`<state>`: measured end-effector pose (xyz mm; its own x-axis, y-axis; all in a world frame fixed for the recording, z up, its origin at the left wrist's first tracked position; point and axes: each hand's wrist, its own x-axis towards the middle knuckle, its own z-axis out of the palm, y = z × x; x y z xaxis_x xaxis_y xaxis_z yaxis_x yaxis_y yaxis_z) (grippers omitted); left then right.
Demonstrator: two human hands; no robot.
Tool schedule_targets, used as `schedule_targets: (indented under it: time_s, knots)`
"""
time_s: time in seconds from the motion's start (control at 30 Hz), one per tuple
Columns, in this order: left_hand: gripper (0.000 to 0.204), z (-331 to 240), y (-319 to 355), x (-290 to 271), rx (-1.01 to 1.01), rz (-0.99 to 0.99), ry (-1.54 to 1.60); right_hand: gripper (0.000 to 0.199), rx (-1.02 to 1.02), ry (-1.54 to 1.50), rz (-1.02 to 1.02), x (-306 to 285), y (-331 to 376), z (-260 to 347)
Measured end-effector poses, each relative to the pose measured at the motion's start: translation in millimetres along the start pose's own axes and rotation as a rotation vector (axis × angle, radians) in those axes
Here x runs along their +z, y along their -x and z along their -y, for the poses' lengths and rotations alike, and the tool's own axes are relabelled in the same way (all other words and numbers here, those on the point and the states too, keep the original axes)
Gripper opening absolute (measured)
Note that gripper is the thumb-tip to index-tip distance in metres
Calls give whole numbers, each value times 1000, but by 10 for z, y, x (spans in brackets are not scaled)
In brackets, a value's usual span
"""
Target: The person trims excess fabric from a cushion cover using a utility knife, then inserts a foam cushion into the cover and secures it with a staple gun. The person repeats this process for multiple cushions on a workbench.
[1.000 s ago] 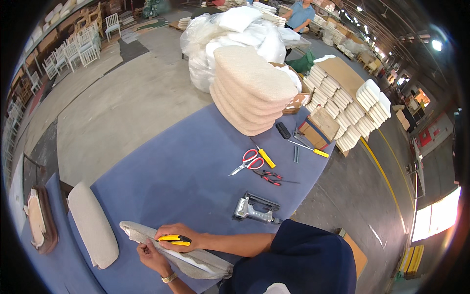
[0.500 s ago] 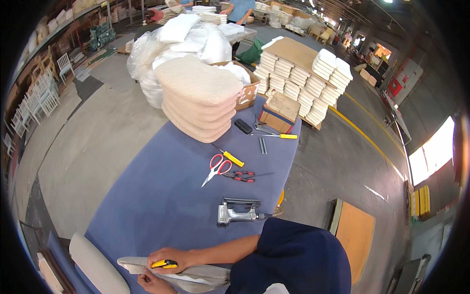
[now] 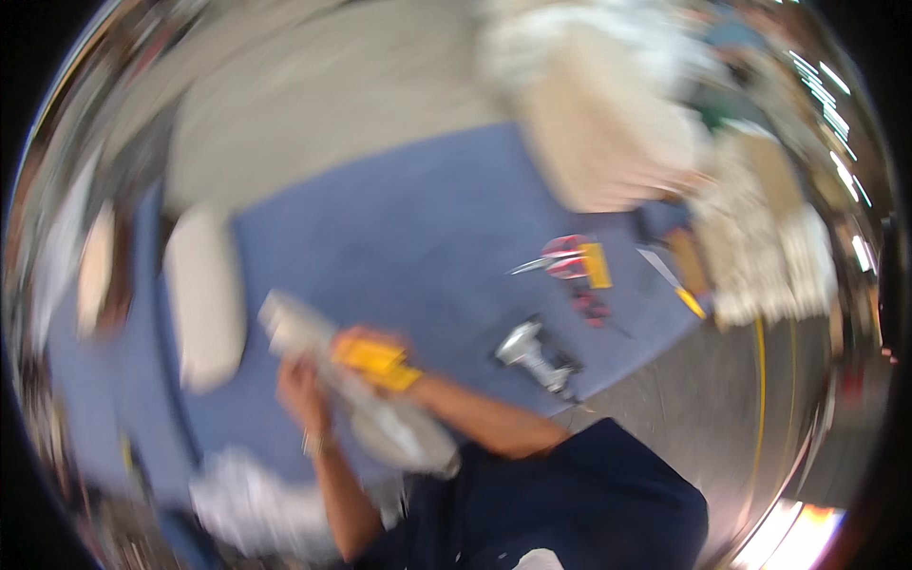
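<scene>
The picture is smeared by motion. Across my front lies a long beige fabric-covered padded piece (image 3: 356,389), with a white strip showing along its near part. My left hand (image 3: 302,391) grips its left edge, fingers bent against the fabric. Over the piece, my right hand (image 3: 394,339) is closed around a yellow utility knife (image 3: 372,361); the blade cannot be made out. On the blue-covered table (image 3: 399,228), a silver staple gun (image 3: 537,356) lies to the right of my hands. Beyond it are red-handled scissors (image 3: 562,258), a yellow-handled tool (image 3: 597,266) and red-and-black pliers (image 3: 591,306).
Another beige padded piece (image 3: 204,299) lies at the left. A tall stack of beige padded pieces (image 3: 608,123) stands at the far end, near a yellow-handled screwdriver (image 3: 689,302). White padded pieces (image 3: 750,237) are piled on the floor beyond. White plastic wrapping (image 3: 252,503) is at lower left.
The view has swung left, so the table and tools appear turned and farther right. My left forearm now shows. Both hands stay on the padded piece, the knife still in my right.
</scene>
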<state>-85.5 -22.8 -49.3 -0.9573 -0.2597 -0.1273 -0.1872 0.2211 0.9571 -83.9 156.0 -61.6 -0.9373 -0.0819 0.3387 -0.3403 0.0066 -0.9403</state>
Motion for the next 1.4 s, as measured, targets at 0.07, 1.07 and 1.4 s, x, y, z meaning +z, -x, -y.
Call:
schedule_targets:
  time_s: [0.07,1.07,1.4]
  knots:
    - [18,-48,-48,4,89,-13,36,24,47,33,-66,-94,-137,207]
    - [11,47,-39,55,-301,33,851,15,108,-185,10,41,-450,143]
    - [7,154,-23,64,-284,93,976,20,138,-89,96,79,-445,71]
